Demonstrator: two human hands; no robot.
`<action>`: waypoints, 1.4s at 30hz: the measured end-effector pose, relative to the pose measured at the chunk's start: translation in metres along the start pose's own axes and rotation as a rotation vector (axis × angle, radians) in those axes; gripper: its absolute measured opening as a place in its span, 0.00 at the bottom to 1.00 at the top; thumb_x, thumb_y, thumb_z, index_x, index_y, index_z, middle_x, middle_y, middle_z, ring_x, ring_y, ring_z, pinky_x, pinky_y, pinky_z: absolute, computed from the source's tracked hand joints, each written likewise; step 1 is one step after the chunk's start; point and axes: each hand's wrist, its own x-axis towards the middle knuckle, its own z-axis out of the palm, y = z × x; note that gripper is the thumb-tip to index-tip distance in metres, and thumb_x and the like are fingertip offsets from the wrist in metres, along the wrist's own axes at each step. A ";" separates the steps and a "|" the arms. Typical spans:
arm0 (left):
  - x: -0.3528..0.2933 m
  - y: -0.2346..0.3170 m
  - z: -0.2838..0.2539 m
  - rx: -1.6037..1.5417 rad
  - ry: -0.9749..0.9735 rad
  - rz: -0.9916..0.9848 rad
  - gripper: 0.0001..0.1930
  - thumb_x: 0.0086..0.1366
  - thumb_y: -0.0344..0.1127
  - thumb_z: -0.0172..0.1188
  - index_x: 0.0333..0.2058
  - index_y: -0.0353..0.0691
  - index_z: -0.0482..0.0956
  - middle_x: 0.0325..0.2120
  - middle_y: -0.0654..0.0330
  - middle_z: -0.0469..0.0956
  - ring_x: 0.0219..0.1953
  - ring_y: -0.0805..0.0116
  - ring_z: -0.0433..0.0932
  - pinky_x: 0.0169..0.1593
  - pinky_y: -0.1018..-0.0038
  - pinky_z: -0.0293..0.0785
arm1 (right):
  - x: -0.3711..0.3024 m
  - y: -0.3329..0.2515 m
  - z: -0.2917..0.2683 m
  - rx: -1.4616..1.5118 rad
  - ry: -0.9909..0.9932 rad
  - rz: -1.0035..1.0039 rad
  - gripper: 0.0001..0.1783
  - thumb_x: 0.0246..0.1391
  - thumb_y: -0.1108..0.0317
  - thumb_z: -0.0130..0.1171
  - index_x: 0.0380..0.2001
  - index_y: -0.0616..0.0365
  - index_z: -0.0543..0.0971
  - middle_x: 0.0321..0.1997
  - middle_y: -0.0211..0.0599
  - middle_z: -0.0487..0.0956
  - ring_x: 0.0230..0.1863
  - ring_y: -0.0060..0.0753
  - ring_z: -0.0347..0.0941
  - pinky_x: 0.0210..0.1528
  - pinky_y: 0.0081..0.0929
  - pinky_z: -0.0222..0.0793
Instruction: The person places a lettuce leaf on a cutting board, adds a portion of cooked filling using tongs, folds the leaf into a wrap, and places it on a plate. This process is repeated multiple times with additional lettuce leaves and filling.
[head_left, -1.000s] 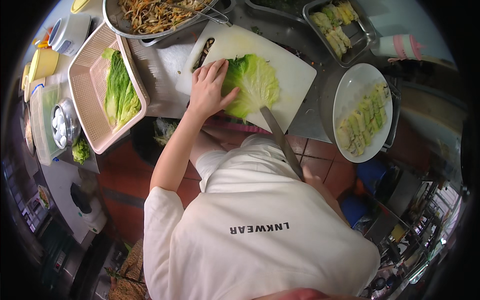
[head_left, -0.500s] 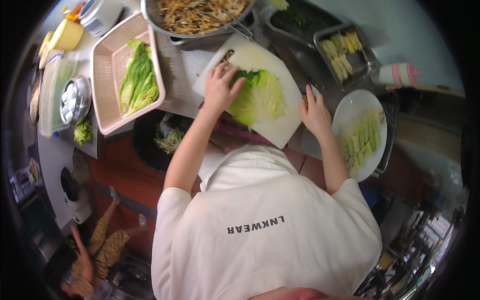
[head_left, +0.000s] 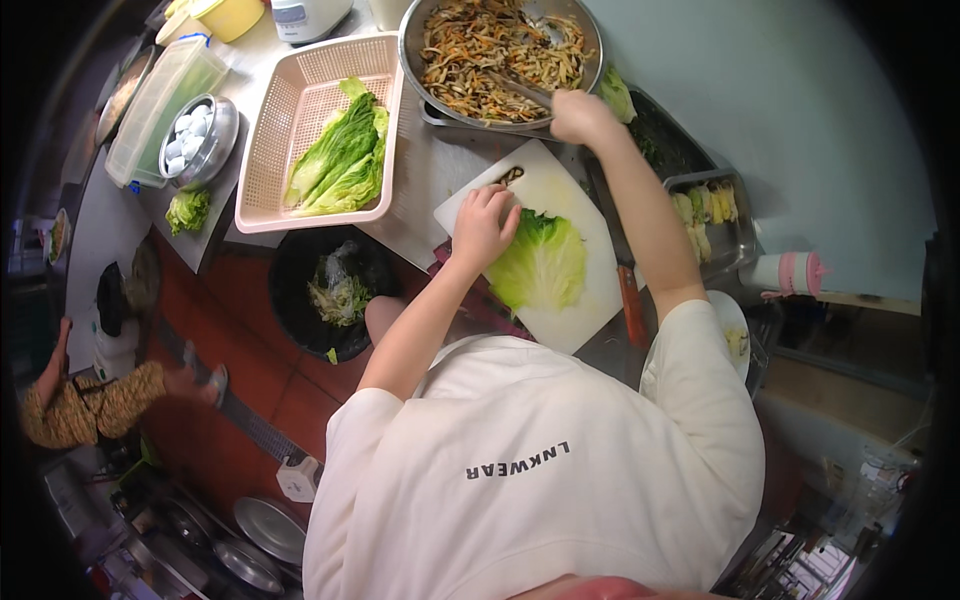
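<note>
"Reaching forward, right hand (head_left: 583,117), arm nearly straight, above the right side of the board. Fingers?"

"Curled around the handle of a metal utensil (head_left: 530,92). Its far end is in the shredded filling (head_left: 490,50), inside the round metal bowl (head_left: 408,62)."

"Left hand (head_left: 482,228)?"

"Palm down, forearm slanting up from below. Fingers pressed together, thumb a little apart, at the left part of the white cutting board (head_left: 588,205). Thumb's right by the leaf (head_left: 540,265) (touching or just short of it, can't tell)."

"Leaf looks how?"

"Flat on the board, one broad piece. Pale yellow-green, whitish veins fanning out, darker ruffled green along the far edge."

"Around it?"

"Knife with a reddish handle (head_left: 632,305) just right of the board, blade mostly hidden by the arm. Pink basket (head_left: 262,140) with more green leaves (head_left: 345,160) to the left, on the metal tabletop (head_left: 425,165). Bowl's beyond the board."
</note>
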 end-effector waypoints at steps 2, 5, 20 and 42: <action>0.000 0.000 -0.002 -0.001 0.024 0.008 0.09 0.56 0.34 0.61 0.33 0.37 0.77 0.40 0.56 0.76 0.42 0.55 0.73 0.46 0.63 0.70 | -0.007 0.011 -0.031 0.078 0.078 0.028 0.20 0.47 0.61 0.52 0.42 0.59 0.79 0.41 0.50 0.80 0.44 0.45 0.78 0.47 0.39 0.74; 0.001 0.003 -0.001 -0.017 0.025 0.027 0.07 0.56 0.34 0.61 0.30 0.37 0.77 0.39 0.56 0.76 0.42 0.55 0.73 0.46 0.63 0.70 | 0.013 0.037 -0.032 0.215 0.240 -0.024 0.21 0.48 0.57 0.52 0.41 0.61 0.79 0.37 0.50 0.81 0.39 0.49 0.79 0.44 0.41 0.75; 0.001 0.000 -0.003 -0.057 0.033 0.025 0.05 0.56 0.30 0.60 0.28 0.35 0.77 0.37 0.56 0.77 0.39 0.55 0.73 0.44 0.65 0.71 | 0.028 0.029 0.006 0.091 0.421 -0.117 0.18 0.53 0.51 0.55 0.39 0.52 0.81 0.36 0.41 0.81 0.40 0.42 0.78 0.43 0.41 0.74; -0.002 -0.003 -0.001 -0.095 0.061 0.041 0.03 0.56 0.29 0.59 0.27 0.35 0.77 0.34 0.58 0.77 0.36 0.56 0.72 0.41 0.66 0.71 | 0.015 0.033 -0.011 0.115 0.209 -0.160 0.22 0.52 0.46 0.57 0.44 0.46 0.81 0.35 0.41 0.82 0.40 0.42 0.78 0.41 0.40 0.74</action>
